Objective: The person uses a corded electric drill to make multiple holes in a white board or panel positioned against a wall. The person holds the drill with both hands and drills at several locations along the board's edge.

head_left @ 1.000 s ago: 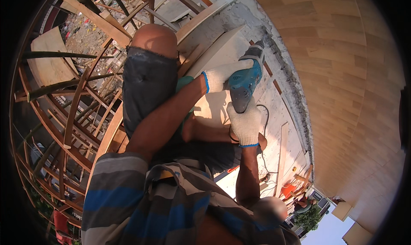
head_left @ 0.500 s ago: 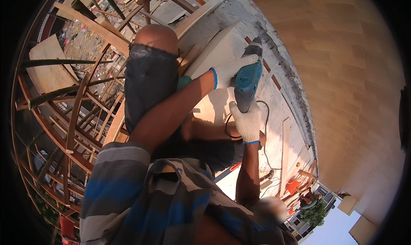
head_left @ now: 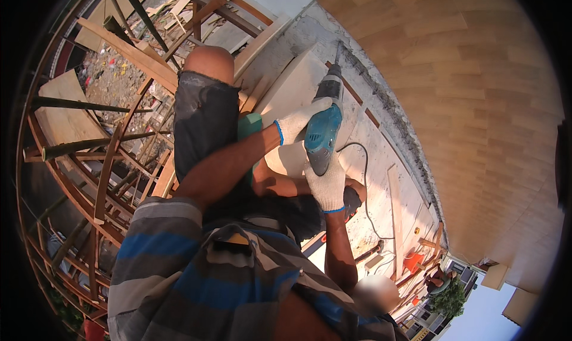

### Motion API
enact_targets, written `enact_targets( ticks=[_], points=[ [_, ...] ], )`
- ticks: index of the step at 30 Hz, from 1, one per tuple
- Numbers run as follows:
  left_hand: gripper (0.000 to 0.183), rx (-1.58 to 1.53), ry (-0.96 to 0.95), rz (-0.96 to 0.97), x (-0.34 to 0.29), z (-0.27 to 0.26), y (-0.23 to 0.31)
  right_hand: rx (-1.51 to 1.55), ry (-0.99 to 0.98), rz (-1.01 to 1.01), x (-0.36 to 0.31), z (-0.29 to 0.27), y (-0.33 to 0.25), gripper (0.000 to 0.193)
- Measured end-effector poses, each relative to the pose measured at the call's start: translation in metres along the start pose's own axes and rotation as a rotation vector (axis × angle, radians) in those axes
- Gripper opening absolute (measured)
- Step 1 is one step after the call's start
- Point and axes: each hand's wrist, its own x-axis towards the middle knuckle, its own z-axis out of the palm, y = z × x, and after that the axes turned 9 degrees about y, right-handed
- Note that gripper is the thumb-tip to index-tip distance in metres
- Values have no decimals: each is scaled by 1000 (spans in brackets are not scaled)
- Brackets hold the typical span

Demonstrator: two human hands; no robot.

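Note:
A teal and black rotary hammer drill (head_left: 322,132) is held in both my gloved hands, its long bit (head_left: 338,53) pointing away from me. My left hand (head_left: 300,122), in a white knit glove with blue cuff, is closed around the drill's front from the left side. At the rear grip, my right hand (head_left: 328,187) wraps the handle. Beside the bit runs a rough, chipped concrete edge (head_left: 384,97) at the foot of the tiled wall. Whether the bit's tip touches the concrete I cannot tell.
A black cord (head_left: 366,192) trails from the drill over the dusty ledge. A wooden plank (head_left: 395,201) and an orange bucket (head_left: 412,261) lie to the right. Timber and bamboo scaffolding (head_left: 101,162) stands at left above rubble. Another person (head_left: 440,280) is far off at lower right.
In the picture, the drill and both hands have shifted left and slightly down. The long bit now shows plainly beside the chipped edge. Both hands keep their grip.

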Motion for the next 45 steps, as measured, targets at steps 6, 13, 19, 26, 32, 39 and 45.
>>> enact_targets(
  ticks=[6,13,19,26,32,39,45],
  points=[
    [59,24,-14,13,7,-13,-4,-11,-2,-22,-2,3,1,68],
    [59,11,-8,-26,29,-32,2,-62,32,-18,6,19,7,71],
    [64,62,12,-27,28,-25,2,-22,83,-28,10,28,15,57],
    [80,147,-28,-35,-20,-1,-15,47,78,-71,-30,-2,15,60],
    [84,234,-12,-70,-28,1,-16,71,82,-24,-44,-6,6,67],
    [73,112,-71,-37,-15,-5,-9,62,120,-17,-34,6,-6,66],
    [74,176,-60,-2,-7,-11,-3,74,167,-42,-27,23,7,65]
  ],
)
